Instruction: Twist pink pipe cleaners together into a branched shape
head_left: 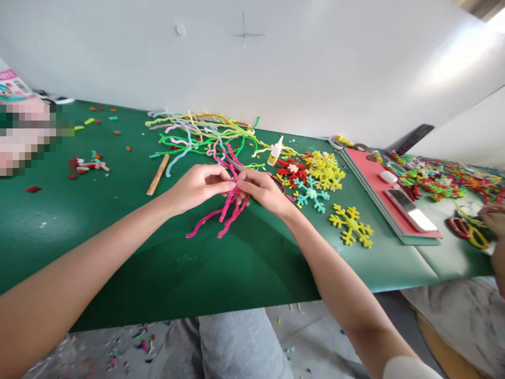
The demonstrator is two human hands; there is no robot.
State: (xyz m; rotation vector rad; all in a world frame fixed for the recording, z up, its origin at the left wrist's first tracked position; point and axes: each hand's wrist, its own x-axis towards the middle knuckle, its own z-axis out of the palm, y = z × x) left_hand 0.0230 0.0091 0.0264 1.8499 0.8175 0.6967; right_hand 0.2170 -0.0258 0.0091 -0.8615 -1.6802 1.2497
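Left hand (pixel 199 184) and right hand (pixel 262 190), fingers pinched closed on pink pipe cleaners (pixel 226 213), not yet shaped. Finished snowflakes (pixel 351 225) lie beside them; a pile of unused stems (pixel 197 131) waits behind.

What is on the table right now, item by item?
pink pipe cleaners: one bundle, pink, between both hands
loose pipe cleaners: one pile, mixed colours, behind the hands
glue bottle: one, white and yellow, beside that pile
wooden stick: one, tan, left of the hands
snowflakes: four, red, teal, two yellow, right of the hands
phone: one, silvery, on the red board
scissors: one pair, red and yellow, far right
table: one, green
left hand: one, pinching the pink bundle
right hand: one, pinching it too
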